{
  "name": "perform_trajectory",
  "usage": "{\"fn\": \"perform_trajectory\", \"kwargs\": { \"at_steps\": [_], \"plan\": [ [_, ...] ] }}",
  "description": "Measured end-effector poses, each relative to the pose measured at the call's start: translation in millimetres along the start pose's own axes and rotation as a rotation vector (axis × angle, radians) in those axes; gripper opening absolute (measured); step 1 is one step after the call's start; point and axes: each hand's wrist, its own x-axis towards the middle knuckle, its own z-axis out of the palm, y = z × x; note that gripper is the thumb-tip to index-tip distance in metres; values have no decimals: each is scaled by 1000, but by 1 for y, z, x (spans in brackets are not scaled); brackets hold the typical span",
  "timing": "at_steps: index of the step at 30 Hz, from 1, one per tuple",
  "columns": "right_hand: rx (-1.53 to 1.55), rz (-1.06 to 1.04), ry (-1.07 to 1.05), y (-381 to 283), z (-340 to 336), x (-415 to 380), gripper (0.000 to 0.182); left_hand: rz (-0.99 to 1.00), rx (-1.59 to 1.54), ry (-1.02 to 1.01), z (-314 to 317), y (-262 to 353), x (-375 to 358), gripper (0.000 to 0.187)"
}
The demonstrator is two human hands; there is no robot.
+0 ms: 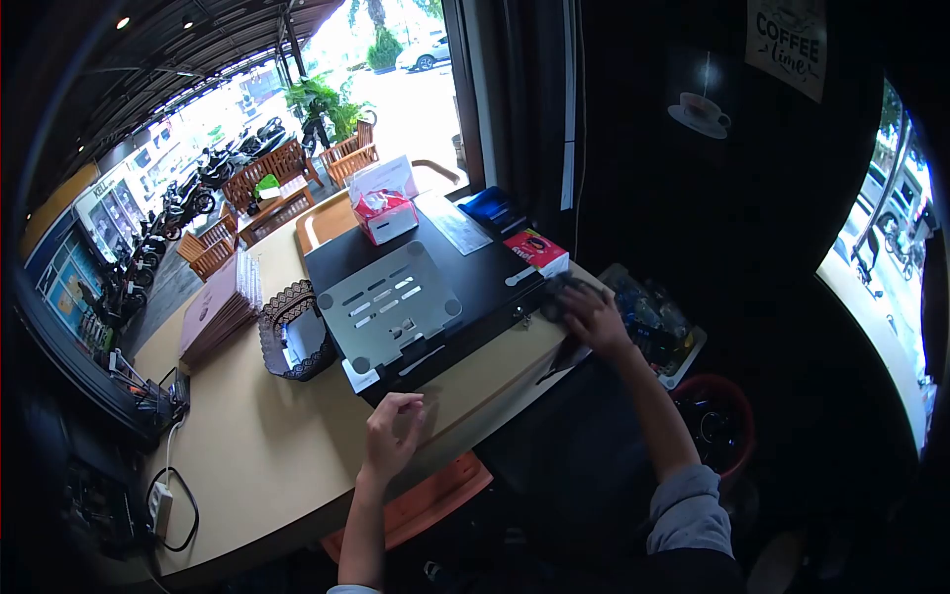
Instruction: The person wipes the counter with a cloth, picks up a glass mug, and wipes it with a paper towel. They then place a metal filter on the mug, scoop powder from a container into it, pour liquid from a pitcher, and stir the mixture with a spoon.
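My right hand is at the right end of the counter, its fingers curled over a dark object that is too dim to name. My left hand hovers by the counter's front edge with curled fingers and a gap between thumb and fingertips; nothing shows in it. Beyond it a grey metal stand with slots lies on a black cash drawer. A red and white box sits at the drawer's right corner, close to my right hand.
On the wooden counter stand a dark woven basket and a stack of pink folders. A red and white holder is at the back. Below right are a crate and a red bin.
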Motion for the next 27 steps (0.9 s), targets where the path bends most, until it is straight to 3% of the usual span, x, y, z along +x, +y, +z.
{"fn": "perform_trajectory", "kwargs": {
  "at_steps": [3, 6, 9, 19, 25, 27],
  "plan": [
    [-18, 166, 141, 26, 17, 11, 42, 11, 7, 6, -2, 2, -1, 19],
    [86, 459, 403, 23, 43, 15, 41, 1, 18, 4, -13, 0, -14, 18],
    [24, 473, 446, -3, 51, -2, 40, -30, 6, 32, -28, -3, -27, 18],
    [106, 176, 297, -177, 68, -75, 36, -101, -92, 80, -91, -18, -65, 20],
    [124, 26, 270, -308, 94, -96, 32, -146, 25, 116, -186, -38, -114, 21],
    [138, -105, 95, -355, 105, -99, 37, -167, 46, 142, -224, -45, -136, 21]
  ]
}}
